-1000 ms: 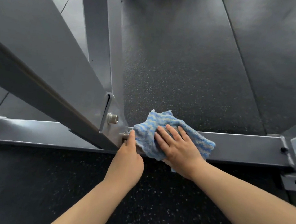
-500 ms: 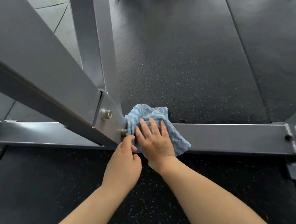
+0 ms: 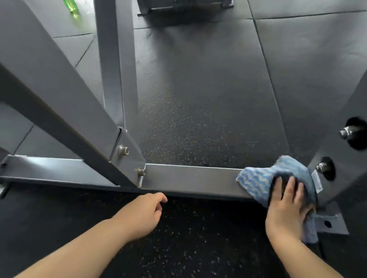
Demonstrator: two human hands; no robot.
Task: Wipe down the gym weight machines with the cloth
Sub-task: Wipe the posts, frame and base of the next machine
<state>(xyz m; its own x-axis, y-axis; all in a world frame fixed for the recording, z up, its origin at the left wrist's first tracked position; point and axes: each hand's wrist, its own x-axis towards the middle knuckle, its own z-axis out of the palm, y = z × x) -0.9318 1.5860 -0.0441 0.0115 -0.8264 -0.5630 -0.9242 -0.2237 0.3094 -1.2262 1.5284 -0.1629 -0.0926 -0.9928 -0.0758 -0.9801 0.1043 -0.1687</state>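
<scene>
Right hand presses the cloth flat-fingered on the right end of the floor bar, beside the upright; left hand hangs loosely curled, empty. Uprights and brace apparently remain

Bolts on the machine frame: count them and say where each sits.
4. Two on the bracket beside the diagonal beam, upper and lower; two in the holes of the right post, upper and lower. Others may be hidden.
</scene>
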